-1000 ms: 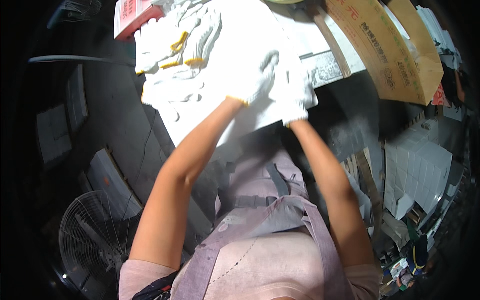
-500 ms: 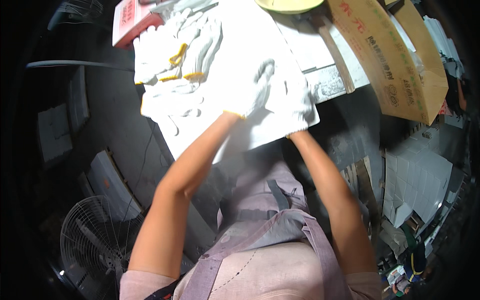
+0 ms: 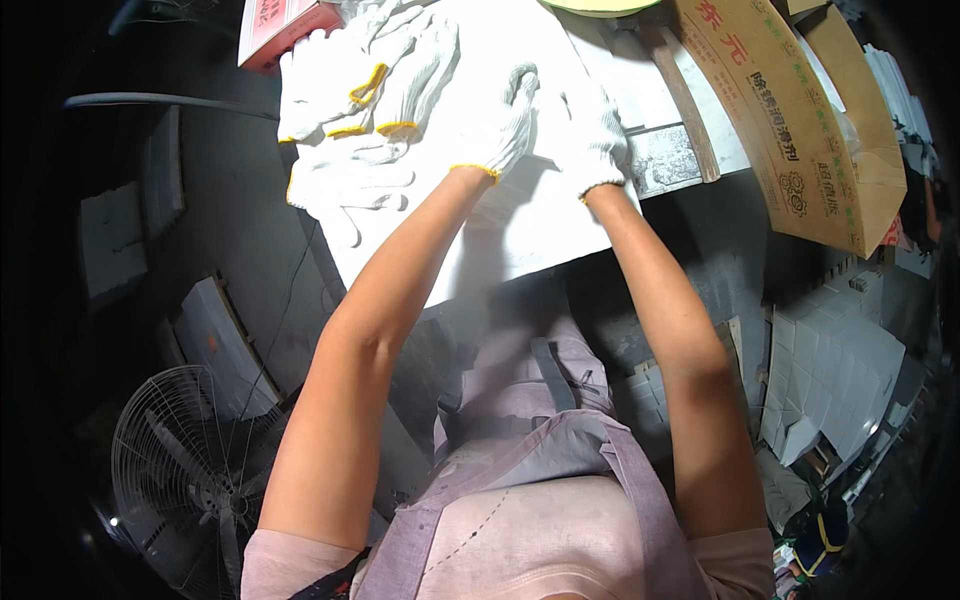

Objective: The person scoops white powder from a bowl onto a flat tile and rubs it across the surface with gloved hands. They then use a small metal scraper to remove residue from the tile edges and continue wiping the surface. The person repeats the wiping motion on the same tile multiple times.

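My left hand (image 3: 508,125), in a white knit glove with a yellow cuff edge, rests over a bright white sheet (image 3: 470,255) on the table. Its fingers point away from me and look loosely extended. To its right, my right hand (image 3: 600,145), also gloved, lies at the sheet's right side with the thumb apart from the other fingers. Glare washes out the fingertips and whatever white surface is under them. I make out nothing gripped in either hand. Several loose white gloves (image 3: 350,180) with yellow edges lie on the left of the sheet.
A pink-and-white box (image 3: 285,30) stands at the far left. At the right are a wooden-handled tool (image 3: 680,100), a yellow-green dish (image 3: 605,8) and an open brown carton (image 3: 790,130). A wire-cage fan (image 3: 195,480) stands on the floor; stacked white boxes (image 3: 835,350) stand right.
Both my hands have slid forward, away from me, over the white sheet. The view has shifted slightly, so the loose gloves and carton sit a little differently in the picture.
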Available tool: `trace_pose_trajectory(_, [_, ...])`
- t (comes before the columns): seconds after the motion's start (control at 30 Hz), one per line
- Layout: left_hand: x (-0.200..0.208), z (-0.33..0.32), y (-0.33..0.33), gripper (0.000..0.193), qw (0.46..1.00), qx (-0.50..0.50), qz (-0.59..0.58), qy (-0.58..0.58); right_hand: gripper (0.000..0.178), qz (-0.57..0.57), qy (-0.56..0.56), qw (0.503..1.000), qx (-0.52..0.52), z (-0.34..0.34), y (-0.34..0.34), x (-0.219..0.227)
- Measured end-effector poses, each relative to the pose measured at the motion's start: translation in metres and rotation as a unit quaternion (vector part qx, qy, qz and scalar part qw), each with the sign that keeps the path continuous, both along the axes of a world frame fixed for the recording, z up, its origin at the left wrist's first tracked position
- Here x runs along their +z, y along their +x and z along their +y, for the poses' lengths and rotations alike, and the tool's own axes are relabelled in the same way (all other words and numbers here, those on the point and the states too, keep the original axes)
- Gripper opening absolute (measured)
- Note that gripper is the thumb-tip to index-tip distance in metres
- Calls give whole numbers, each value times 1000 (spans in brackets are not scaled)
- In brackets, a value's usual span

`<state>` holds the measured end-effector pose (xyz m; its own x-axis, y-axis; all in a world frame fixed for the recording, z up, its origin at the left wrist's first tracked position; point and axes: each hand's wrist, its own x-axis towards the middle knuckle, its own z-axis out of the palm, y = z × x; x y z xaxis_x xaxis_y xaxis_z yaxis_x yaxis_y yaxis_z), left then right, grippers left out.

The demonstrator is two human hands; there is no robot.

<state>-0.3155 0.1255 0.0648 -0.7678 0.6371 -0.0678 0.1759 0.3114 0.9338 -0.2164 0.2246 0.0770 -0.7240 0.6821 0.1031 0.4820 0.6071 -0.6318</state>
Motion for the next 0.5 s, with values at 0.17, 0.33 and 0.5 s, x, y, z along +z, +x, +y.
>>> trace_pose_trajectory(0.17, [22,-10,10,35,999,9,13,39,48,8,-69,998,5,1,9,-11])
trace_pose_trajectory(0.33, [19,-26,17,34,1000,21,15,-5,51,-22,-121,992,-8,-15,8,-11])
trace_pose_trajectory(0.5, [26,-68,27,35,992,49,-107,46,40,-13,-84,993,75,-58,30,3])
